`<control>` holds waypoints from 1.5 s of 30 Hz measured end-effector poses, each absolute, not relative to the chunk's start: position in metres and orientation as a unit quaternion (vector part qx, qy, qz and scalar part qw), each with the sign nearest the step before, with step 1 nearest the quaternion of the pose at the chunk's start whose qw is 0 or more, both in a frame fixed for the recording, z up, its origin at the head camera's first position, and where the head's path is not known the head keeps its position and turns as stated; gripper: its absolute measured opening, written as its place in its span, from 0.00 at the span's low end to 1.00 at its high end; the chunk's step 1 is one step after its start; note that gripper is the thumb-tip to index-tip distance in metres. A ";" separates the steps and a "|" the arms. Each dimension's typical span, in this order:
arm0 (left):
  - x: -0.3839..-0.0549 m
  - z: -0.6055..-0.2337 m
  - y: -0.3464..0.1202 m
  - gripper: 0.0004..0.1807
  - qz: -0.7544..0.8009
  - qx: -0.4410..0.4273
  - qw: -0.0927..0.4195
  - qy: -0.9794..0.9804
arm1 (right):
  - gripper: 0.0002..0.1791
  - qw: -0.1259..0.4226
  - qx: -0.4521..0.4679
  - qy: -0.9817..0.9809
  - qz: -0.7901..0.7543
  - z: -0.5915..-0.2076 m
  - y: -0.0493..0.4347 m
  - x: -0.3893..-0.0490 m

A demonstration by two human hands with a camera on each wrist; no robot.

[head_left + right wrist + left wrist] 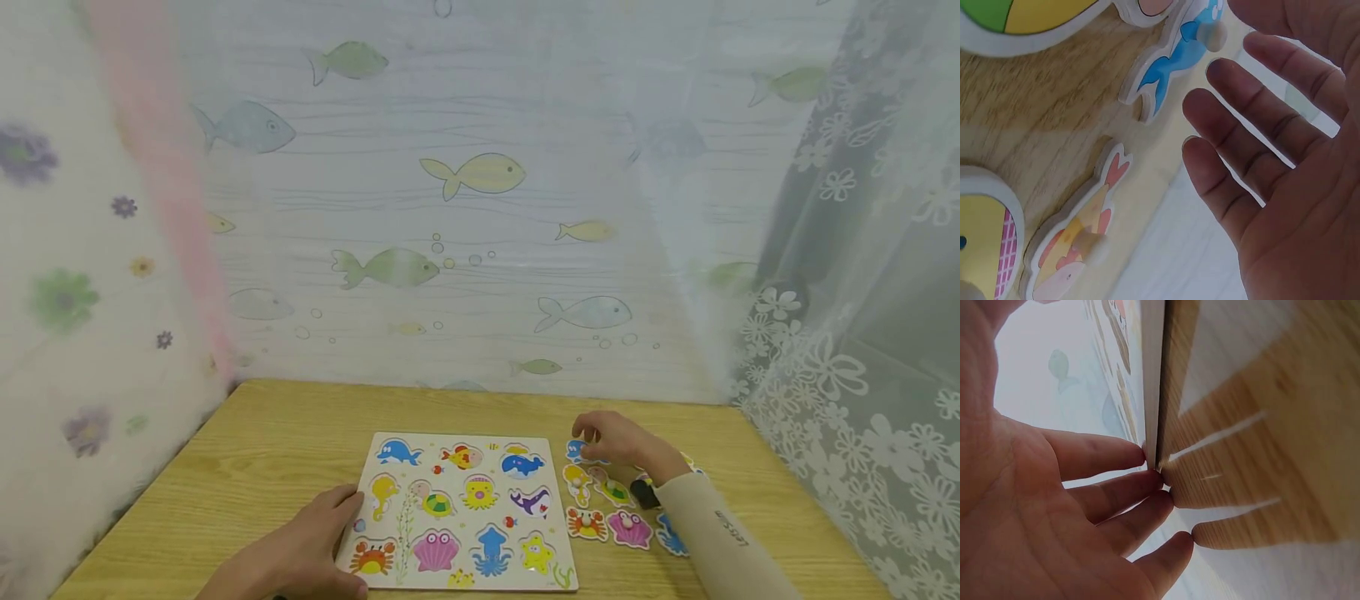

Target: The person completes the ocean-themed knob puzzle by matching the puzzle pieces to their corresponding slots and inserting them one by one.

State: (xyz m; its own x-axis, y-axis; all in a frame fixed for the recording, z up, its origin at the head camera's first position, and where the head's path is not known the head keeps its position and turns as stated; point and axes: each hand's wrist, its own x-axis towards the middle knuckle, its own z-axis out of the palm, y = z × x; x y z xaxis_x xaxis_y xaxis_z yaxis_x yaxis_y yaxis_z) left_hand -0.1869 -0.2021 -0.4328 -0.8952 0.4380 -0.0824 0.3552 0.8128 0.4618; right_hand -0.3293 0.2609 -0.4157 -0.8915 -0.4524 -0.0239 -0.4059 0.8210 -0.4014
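A pale puzzle board (468,523) with sea-animal pictures lies on the table. My left hand (300,542) is at its left side; in the left wrist view the fingertips (1154,478) touch the board's edge. My right hand (622,440) hovers over the blue dolphin piece (575,451), beyond the board's right side. In the right wrist view its fingers are apart, near the dolphin's round knob (1212,35), without gripping it. Close by lie the seahorse piece (577,483), turtle piece (613,487), crab piece (587,523) and pink shell piece (630,529).
A blue piece (670,537) is partly hidden by my right forearm. An orange fish piece (1063,262) and a yellow piece (985,237) lie near the right hand. The wooden table (247,450) ends at a fish-patterned curtain (480,333); a sheer flowered curtain (832,367) hangs right.
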 end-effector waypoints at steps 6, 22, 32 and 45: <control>-0.186 -0.434 -0.203 0.64 0.218 0.212 0.084 0.949 | 0.12 0.068 -0.219 0.953 -0.199 -0.417 0.256 -0.327; -0.187 -0.432 -0.201 0.65 0.219 0.202 0.092 0.950 | 0.08 0.066 -0.218 0.956 -0.185 -0.421 0.254 -0.329; -0.183 -0.433 -0.200 0.64 0.218 0.199 0.077 0.952 | 0.08 0.060 -0.210 0.960 -0.174 -0.418 0.252 -0.329; -0.185 -0.433 -0.199 0.64 0.208 0.204 0.078 0.953 | 0.05 0.029 -0.262 0.953 -0.152 -0.403 0.231 -0.328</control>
State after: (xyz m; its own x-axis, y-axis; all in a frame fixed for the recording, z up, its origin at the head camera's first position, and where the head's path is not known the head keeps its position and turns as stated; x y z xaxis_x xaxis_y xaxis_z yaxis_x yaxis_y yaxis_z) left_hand -0.1846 -0.1993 -0.4326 -0.9048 0.4211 -0.0640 0.3562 0.8304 0.4284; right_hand -0.3278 0.2309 -0.4027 -0.8615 -0.5072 0.0248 -0.4898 0.8170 -0.3044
